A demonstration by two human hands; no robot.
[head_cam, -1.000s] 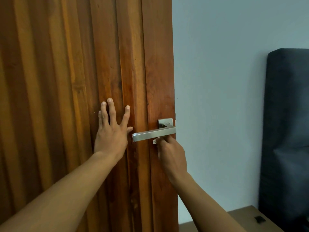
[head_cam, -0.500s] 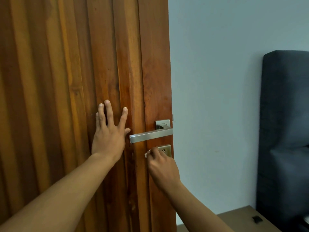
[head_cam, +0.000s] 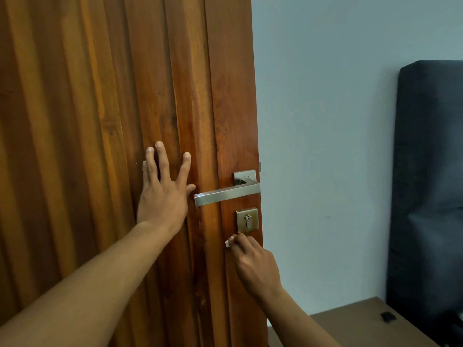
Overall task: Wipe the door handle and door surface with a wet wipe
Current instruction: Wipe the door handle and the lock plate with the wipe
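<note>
A brown wooden door (head_cam: 100, 121) with vertical slats fills the left half of the head view. Its silver lever handle (head_cam: 226, 192) points left from a square rose near the door's right edge. Below it sits a brass keyhole plate (head_cam: 247, 219). My left hand (head_cam: 164, 194) lies flat on the door, fingers spread, just left of the handle's tip. My right hand (head_cam: 253, 261) presses a small white wet wipe (head_cam: 229, 241) against the door just below the keyhole plate; only a corner of the wipe shows past my fingers.
A pale blue wall (head_cam: 325, 146) stands right of the door edge. A dark grey padded headboard (head_cam: 431, 184) rises at the far right. Below it is a brown bedside surface (head_cam: 363, 324) with a small black object (head_cam: 387, 316).
My right hand has slid down with the wipe, from under the handle past the keyhole plate, which is now uncovered. My left hand has stayed flat on the door.
</note>
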